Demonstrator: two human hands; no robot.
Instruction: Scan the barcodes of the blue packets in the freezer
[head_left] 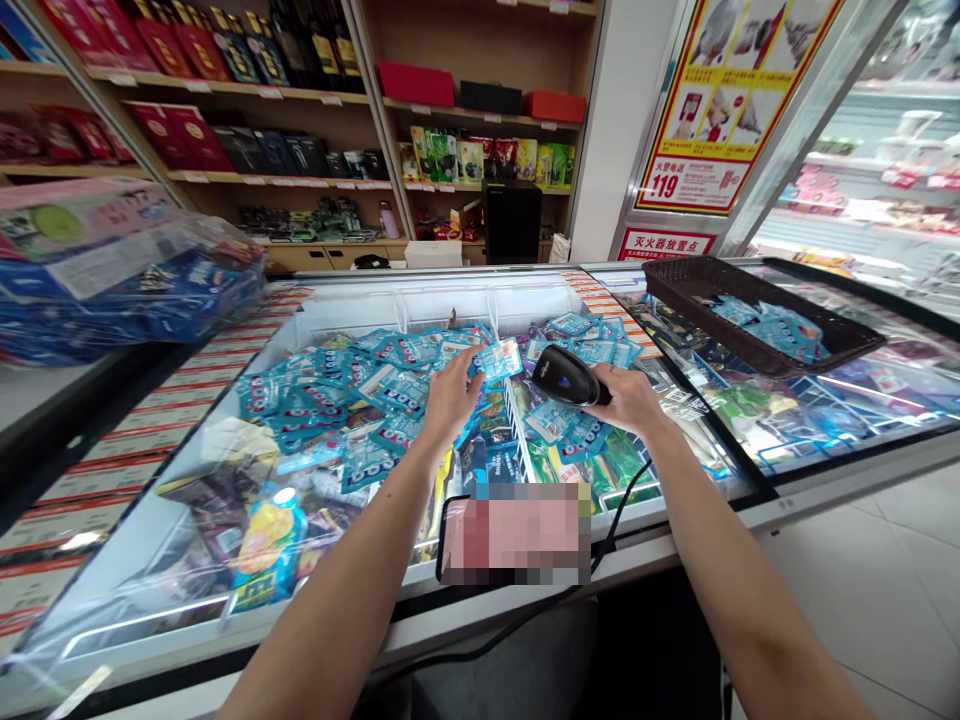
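A single head-worn camera is looking forward and down from the near side of a glass-topped freezer (pixel 795 518), showing the left hand (pixel 452 398) and right hand (pixel 628 400) close by. Its wide view is reaching across to the shelves (pixel 480 50) beyond and catching floor (pixel 870 600) at lower right.

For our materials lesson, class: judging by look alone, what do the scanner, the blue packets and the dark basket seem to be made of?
Scanner: probably hard plastic; smooth, moulded black body.
Blue packets: likely thin plastic film, perhaps foil-lined; flat, printed and glossy.
Basket: dark brown, perhaps plastic; its lattice-like wall leaves woven material possible.
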